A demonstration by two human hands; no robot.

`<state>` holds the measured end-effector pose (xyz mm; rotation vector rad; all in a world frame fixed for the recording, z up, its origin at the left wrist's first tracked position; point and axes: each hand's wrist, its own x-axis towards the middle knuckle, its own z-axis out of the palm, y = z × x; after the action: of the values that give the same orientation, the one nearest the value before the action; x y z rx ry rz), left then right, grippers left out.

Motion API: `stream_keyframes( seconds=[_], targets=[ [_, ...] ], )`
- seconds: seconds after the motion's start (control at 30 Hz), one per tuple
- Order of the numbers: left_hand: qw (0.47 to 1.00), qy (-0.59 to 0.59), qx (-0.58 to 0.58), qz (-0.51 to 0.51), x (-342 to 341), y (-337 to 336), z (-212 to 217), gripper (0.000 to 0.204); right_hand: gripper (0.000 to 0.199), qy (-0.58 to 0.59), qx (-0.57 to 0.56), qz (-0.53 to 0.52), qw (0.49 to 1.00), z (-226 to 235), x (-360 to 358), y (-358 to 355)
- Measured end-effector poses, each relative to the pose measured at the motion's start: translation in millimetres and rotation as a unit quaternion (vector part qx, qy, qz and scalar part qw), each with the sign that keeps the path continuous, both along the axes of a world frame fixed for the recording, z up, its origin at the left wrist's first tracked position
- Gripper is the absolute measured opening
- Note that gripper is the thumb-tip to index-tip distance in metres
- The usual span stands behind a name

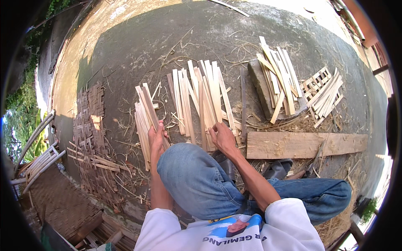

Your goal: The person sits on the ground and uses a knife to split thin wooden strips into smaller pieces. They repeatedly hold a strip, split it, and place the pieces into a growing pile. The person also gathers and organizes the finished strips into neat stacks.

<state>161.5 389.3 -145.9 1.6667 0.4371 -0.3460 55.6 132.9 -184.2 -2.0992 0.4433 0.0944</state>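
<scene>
I sit on concrete ground with my knee in blue jeans (197,180) raised between my arms. My left hand (157,136) is closed around a bundle of flat bamboo strips (144,113) that lies to the left of the knee. My right hand (222,136) grips the near ends of a wider fan of pale bamboo strips (201,98) spread out ahead of me. The two piles lie side by side, a small gap apart.
A wooden plank (305,144) lies to the right. Behind it a stone block (260,85) carries more strips (278,77), with another small stack (324,92) farther right. A woven bamboo mat (90,138) lies at left. Shavings litter the ground.
</scene>
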Motion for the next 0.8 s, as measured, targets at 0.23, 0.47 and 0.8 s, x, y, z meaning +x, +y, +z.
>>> stream_keyframes(
  seconds=[0.23,0.47,0.8],
  targets=[
    [0.922,-0.008,0.386,-0.006,7.9,124.4,-44.9,0.066,0.029,0.018,-0.015,0.001,1.000,-17.0,19.2,4.1],
    [0.943,-0.136,0.296,-0.070,-3.4,-35.8,-29.8,0.026,0.047,0.008,-0.206,0.059,0.977,-22.5,47.9,29.5],
    [0.950,0.000,0.277,-0.144,18.1,-115.1,-87.3,0.041,0.031,0.031,0.077,-0.045,0.996,-40.6,40.4,17.5]
  ],
)
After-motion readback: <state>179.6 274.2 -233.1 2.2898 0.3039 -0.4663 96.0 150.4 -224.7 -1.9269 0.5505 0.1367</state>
